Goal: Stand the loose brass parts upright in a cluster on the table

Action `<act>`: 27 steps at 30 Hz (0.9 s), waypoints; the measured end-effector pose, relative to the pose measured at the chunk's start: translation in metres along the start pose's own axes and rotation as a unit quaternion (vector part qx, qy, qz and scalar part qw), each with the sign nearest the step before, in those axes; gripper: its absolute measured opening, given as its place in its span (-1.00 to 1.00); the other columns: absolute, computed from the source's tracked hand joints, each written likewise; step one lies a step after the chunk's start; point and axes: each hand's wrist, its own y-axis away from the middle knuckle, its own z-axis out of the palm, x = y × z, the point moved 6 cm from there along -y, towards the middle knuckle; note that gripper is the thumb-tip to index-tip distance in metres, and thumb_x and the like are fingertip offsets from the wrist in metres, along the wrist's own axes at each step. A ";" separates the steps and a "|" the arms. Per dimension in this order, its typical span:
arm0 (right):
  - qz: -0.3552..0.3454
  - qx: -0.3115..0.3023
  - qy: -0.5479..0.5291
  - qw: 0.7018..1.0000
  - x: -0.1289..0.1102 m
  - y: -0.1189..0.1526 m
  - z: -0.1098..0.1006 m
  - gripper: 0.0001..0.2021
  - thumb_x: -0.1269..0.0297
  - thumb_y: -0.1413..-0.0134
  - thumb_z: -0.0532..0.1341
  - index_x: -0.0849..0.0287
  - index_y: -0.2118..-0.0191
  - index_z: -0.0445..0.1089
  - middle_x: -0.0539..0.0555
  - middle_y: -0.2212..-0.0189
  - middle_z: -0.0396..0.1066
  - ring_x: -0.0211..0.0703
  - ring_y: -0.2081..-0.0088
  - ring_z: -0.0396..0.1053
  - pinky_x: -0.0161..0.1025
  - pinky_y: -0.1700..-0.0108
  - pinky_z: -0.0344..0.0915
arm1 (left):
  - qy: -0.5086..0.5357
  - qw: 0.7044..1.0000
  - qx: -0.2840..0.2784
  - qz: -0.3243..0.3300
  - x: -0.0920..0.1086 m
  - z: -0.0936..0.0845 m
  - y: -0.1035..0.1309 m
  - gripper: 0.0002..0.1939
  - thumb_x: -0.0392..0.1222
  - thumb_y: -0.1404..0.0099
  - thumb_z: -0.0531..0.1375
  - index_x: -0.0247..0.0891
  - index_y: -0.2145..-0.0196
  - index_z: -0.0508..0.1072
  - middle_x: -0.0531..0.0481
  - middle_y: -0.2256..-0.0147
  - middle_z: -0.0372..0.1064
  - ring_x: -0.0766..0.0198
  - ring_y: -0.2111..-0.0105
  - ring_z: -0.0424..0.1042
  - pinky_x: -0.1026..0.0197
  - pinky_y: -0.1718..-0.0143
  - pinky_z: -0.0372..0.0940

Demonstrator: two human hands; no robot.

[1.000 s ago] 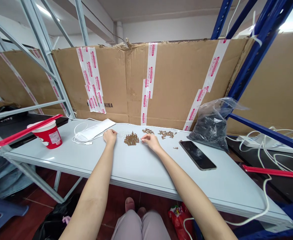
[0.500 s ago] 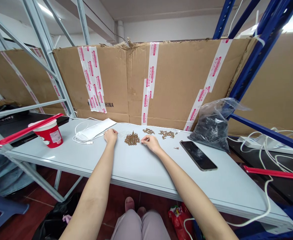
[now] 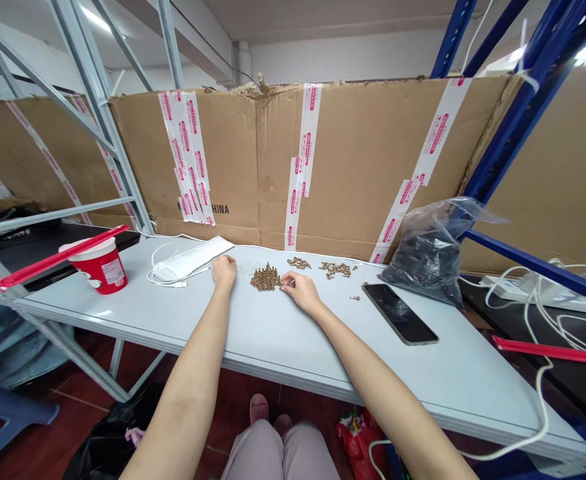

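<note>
Resting on a pale table (image 3: 283, 333), both bare hands flank a tight cluster of small brass-coloured pieces (image 3: 265, 279) standing near the far edge. The left hand (image 3: 223, 270) lies curled, knuckles up, just left of the cluster, beside a faint patch of small clear bits (image 3: 245, 268); whether it holds anything cannot be told. The right hand (image 3: 297, 289) touches the cluster's right side with its fingertips pinched together, seemingly on one piece, though the piece itself is too small to make out.

Two looser scatters of the same brass pieces (image 3: 299, 263) (image 3: 336, 269) lie farther right, with a stray one (image 3: 355, 298) near a dark phone (image 3: 399, 313) lying face up. A grey plastic bag (image 3: 425, 253) of dark contents sits beyond the phone against a blue rack post (image 3: 510, 123).

Behind the table a cardboard wall (image 3: 363, 160) carries strips of white tape with red print (image 3: 307, 143), the lettering too small to read; black letters "HINA" (image 3: 219, 209) show beside one strip, the word's start covered by tape. A red paper cup (image 3: 101, 268) with a white label, unreadable, stands at the left. A white pouch with a cable (image 3: 185, 262) lies near the left hand. The person's lap (image 3: 280, 453) is cut off by the lower edge.
</note>
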 end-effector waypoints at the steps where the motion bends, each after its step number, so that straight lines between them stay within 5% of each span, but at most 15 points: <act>1: 0.005 0.002 0.009 1.000 0.000 0.000 0.000 -0.86 0.33 0.10 0.24 0.08 0.31 0.38 -0.07 0.42 0.45 -0.28 0.40 0.33 -0.34 0.30 0.11 | 0.000 1.000 0.000 0.000 0.000 0.000 0.000 -0.78 -0.33 -0.11 0.07 -0.23 0.35 0.50 -0.14 0.23 0.42 0.12 0.17 0.34 0.19 0.17 0.18; 6: 0.045 -0.006 0.062 0.997 0.004 0.001 0.000 -0.90 0.23 0.07 0.23 0.12 0.41 0.37 -0.04 0.46 0.44 -0.24 0.37 0.33 -0.29 0.26 0.04 | -0.003 1.000 -0.001 0.000 0.001 0.001 0.001 -0.80 -0.30 -0.12 0.08 -0.22 0.36 0.49 -0.14 0.24 0.42 0.09 0.17 0.33 0.16 0.18 0.19; 19: 0.003 -0.061 0.097 0.993 -0.008 0.000 -0.002 -0.84 0.30 -0.03 0.11 0.08 0.36 0.45 0.00 0.41 0.48 -0.19 0.31 0.37 -0.26 0.19 0.06 | 0.000 1.000 -0.007 -0.009 0.002 -0.001 0.002 -0.81 -0.30 -0.13 0.08 -0.19 0.36 0.49 -0.14 0.25 0.42 0.07 0.16 0.33 0.14 0.21 0.21; 23: 0.089 -0.053 0.192 0.976 0.005 0.000 -0.029 -0.85 0.36 0.01 0.13 0.17 0.36 0.46 0.19 0.34 0.48 0.00 0.22 0.38 -0.07 0.05 0.02 | 0.001 1.000 -0.010 -0.013 0.003 -0.003 0.004 -0.81 -0.28 -0.14 0.08 -0.20 0.35 0.49 -0.14 0.25 0.42 0.07 0.17 0.33 0.15 0.21 0.21; 27: 0.180 0.025 0.326 0.928 0.021 0.011 -0.090 -0.81 0.50 0.02 0.12 0.33 0.27 0.43 0.43 0.24 0.41 0.16 0.08 0.32 0.05 0.00 -0.01 | 0.004 1.000 -0.011 -0.018 0.005 -0.005 0.005 -0.81 -0.26 -0.15 0.08 -0.20 0.34 0.49 -0.14 0.24 0.42 0.06 0.16 0.33 0.14 0.20 0.21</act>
